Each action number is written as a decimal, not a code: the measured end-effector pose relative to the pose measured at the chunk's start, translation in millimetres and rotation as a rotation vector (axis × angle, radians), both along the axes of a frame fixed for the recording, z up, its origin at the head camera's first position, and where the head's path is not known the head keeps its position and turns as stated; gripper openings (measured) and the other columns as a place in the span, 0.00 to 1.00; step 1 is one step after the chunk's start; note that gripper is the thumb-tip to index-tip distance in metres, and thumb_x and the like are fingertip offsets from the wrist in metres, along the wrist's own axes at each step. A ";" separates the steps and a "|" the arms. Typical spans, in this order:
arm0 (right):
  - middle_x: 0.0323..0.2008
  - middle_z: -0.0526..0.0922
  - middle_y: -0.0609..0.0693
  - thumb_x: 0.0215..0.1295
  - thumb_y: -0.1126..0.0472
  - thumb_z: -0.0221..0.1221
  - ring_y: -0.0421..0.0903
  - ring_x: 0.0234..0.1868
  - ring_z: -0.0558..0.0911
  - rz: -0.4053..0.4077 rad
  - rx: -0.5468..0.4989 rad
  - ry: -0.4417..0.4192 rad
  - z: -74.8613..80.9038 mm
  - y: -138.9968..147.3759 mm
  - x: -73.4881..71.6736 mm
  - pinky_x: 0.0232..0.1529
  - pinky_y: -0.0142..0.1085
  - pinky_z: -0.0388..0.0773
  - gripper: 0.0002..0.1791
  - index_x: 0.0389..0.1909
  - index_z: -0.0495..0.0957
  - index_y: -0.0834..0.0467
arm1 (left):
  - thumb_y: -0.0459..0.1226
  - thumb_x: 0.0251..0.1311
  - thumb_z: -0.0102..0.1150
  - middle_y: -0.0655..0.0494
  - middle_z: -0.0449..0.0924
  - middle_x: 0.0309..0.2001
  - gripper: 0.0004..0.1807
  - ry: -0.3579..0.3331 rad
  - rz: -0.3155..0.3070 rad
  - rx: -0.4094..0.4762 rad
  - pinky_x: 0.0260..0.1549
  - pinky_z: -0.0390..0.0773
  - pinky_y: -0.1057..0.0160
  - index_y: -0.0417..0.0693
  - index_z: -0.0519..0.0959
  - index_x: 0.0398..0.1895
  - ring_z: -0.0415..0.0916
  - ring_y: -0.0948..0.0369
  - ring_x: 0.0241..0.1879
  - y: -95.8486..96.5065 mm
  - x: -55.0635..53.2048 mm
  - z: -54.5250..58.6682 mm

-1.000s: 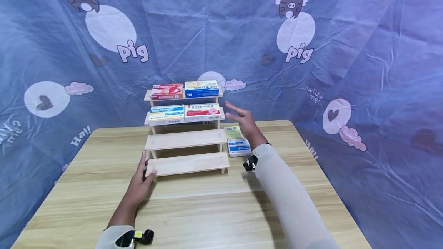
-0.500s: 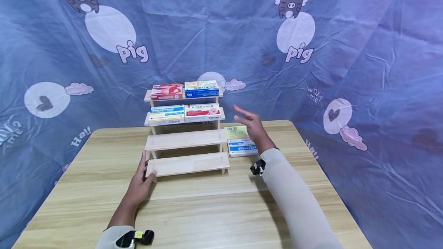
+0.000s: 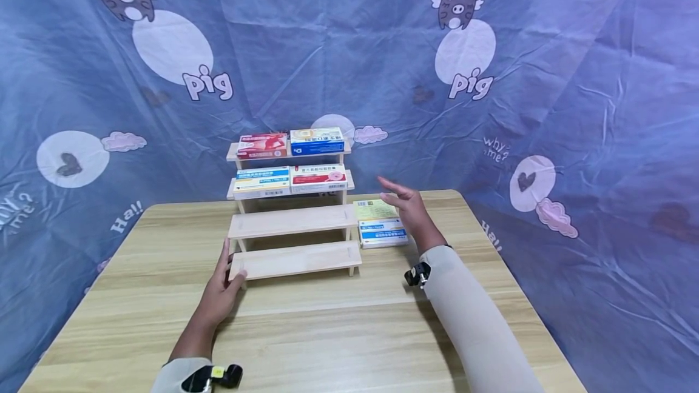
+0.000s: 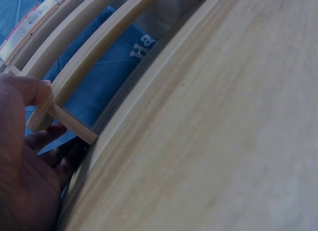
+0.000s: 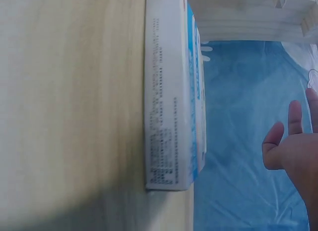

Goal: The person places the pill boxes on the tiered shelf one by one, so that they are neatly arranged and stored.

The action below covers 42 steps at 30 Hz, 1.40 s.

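A light wooden stepped shelf [image 3: 295,259] stands on the table, with several medicine boxes on its two upper steps. At the left end of its lowest step, my left hand [image 3: 218,293] grips the board; in the left wrist view the thumb lies on top and the fingers reach underneath. My right hand [image 3: 415,214] hangs in the air right of the shelf, fingers extended and holding nothing. Below and left of it, a blue-and-white medicine box [image 3: 382,233] lies on the table, a yellow-green box [image 3: 374,208] just behind it. The right hand partly covers the yellow-green box.
The top step bears a red box [image 3: 262,145] and a white-and-blue box [image 3: 317,142]. On the step below lie a blue-yellow box [image 3: 263,181] and a white-and-red box [image 3: 319,178]. A blue patterned cloth [image 3: 360,47] hangs behind the wooden table [image 3: 327,344].
My right hand has moved right and slightly nearer, away from the shelf, uncovering more of the blue-and-white box. The left hand keeps its hold on the lowest step.
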State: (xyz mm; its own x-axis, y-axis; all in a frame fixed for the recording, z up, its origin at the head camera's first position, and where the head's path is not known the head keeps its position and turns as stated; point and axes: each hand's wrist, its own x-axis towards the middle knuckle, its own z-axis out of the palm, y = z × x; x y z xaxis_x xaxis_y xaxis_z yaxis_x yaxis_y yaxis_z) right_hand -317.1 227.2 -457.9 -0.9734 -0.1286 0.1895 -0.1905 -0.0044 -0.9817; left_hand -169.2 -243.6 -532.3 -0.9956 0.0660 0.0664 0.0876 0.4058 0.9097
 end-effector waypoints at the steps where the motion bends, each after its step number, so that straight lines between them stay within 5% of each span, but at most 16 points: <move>1: 0.82 0.72 0.52 0.79 0.63 0.65 0.51 0.89 0.58 -0.009 0.006 -0.011 -1.1 1.3 0.9 0.89 0.52 0.44 0.28 0.77 0.76 0.56 | 0.37 0.85 0.51 0.27 0.50 0.85 0.51 0.001 0.000 0.000 0.53 0.64 0.86 0.64 0.25 0.91 0.61 0.27 0.80 -0.4 -0.1 -0.3; 7: 0.79 0.75 0.53 0.75 0.57 0.70 0.52 0.87 0.62 -0.076 0.063 -0.053 -4.9 8.5 6.9 0.89 0.54 0.48 0.30 0.75 0.79 0.52 | 0.37 0.85 0.51 0.26 0.50 0.85 0.51 0.007 -0.007 0.004 0.53 0.63 0.87 0.66 0.25 0.90 0.61 0.26 0.79 -1.2 0.1 -0.8; 20: 0.79 0.75 0.58 0.74 0.61 0.70 0.60 0.81 0.70 -0.098 0.129 -0.067 -15.4 26.3 21.5 0.87 0.55 0.55 0.30 0.75 0.78 0.59 | 0.35 0.85 0.50 0.27 0.50 0.85 0.51 -0.002 0.004 0.027 0.53 0.61 0.90 0.68 0.26 0.90 0.60 0.28 0.81 1.7 0.9 -1.0; 25: 0.77 0.77 0.61 0.74 0.63 0.70 0.63 0.78 0.71 -0.126 0.145 -0.061 -21.8 32.4 25.5 0.76 0.34 0.70 0.30 0.74 0.78 0.62 | 0.36 0.85 0.51 0.27 0.50 0.85 0.51 -0.002 0.010 0.018 0.53 0.60 0.90 0.66 0.26 0.91 0.61 0.28 0.80 1.6 0.3 -1.6; 28: 0.75 0.78 0.61 0.73 0.65 0.70 0.60 0.75 0.73 -0.156 0.128 -0.072 -25.5 35.5 26.8 0.63 0.22 0.74 0.28 0.73 0.79 0.63 | 0.36 0.85 0.51 0.27 0.50 0.85 0.51 0.007 0.006 0.020 0.53 0.60 0.90 0.68 0.26 0.90 0.60 0.29 0.80 1.1 -0.1 -1.1; 34: 0.70 0.80 0.58 0.74 0.65 0.69 0.44 0.65 0.76 -0.203 0.084 -0.144 -33.5 40.6 30.8 0.60 0.23 0.74 0.27 0.72 0.80 0.62 | 0.36 0.85 0.52 0.26 0.50 0.85 0.51 0.000 0.002 0.022 0.52 0.62 0.90 0.69 0.25 0.90 0.61 0.28 0.80 0.0 0.3 -0.5; 42: 0.66 0.83 0.56 0.72 0.68 0.69 0.39 0.60 0.78 -0.228 0.004 -0.142 -44.0 42.5 34.2 0.60 0.23 0.75 0.28 0.72 0.79 0.66 | 0.37 0.85 0.51 0.27 0.50 0.85 0.51 -0.008 0.007 0.014 0.52 0.61 0.89 0.70 0.25 0.90 0.60 0.27 0.80 0.2 0.6 -0.4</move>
State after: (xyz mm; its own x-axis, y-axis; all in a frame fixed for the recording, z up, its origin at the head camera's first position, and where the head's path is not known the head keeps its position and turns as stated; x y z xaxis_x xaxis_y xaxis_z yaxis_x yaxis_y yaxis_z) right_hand -282.8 269.7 -502.0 -0.9941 0.0963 0.0492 -0.0469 0.0266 -0.9985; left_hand -168.6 -243.4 -532.7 -0.9965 0.0586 0.0596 0.0779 0.3932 0.9162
